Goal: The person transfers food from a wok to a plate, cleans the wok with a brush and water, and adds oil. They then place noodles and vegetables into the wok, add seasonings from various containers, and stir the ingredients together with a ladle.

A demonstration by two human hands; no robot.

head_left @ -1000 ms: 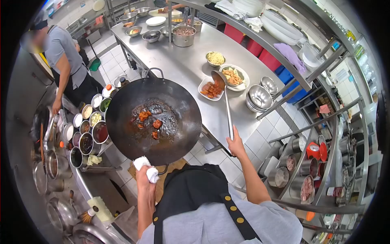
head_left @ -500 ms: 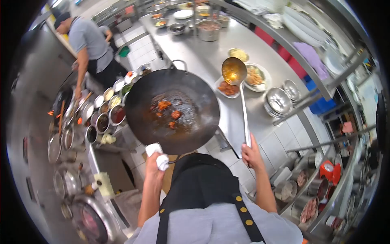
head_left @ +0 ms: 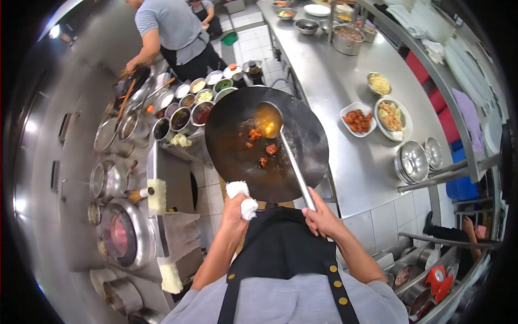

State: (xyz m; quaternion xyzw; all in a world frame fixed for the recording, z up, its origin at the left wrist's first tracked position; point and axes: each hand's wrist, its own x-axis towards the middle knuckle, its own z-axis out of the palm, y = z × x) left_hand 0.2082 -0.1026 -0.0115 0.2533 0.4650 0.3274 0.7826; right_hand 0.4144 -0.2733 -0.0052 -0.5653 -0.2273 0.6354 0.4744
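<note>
My left hand point(head_left: 233, 214) is closed around a folded white cloth point(head_left: 238, 189) at the near edge of the large dark wok point(head_left: 224, 146); the wok's handle is hidden there. In my right hand point(head_left: 320, 214) is the handle of a long metal ladle point(head_left: 294, 166). Orange-yellow oily liquid shows in the ladle's bowl, which is over the middle of the wok. Several reddish-brown food pieces point(head_left: 271, 149) lie on the wok's dark, shiny bottom beside the ladle.
On the steel table point(head_left: 345, 173) at right stand a white dish of reddish pieces point(head_left: 358, 121), a plate of food point(head_left: 390, 116) and stacked metal bowls point(head_left: 414, 162). Seasoning pots point(head_left: 182, 119) line the left. One person point(head_left: 170, 27) works by the stove, another point(head_left: 205, 15) farther back.
My right hand has brought the ladle left from over the table to over the wok. The view has shifted left, so the wok sits farther right in it.
</note>
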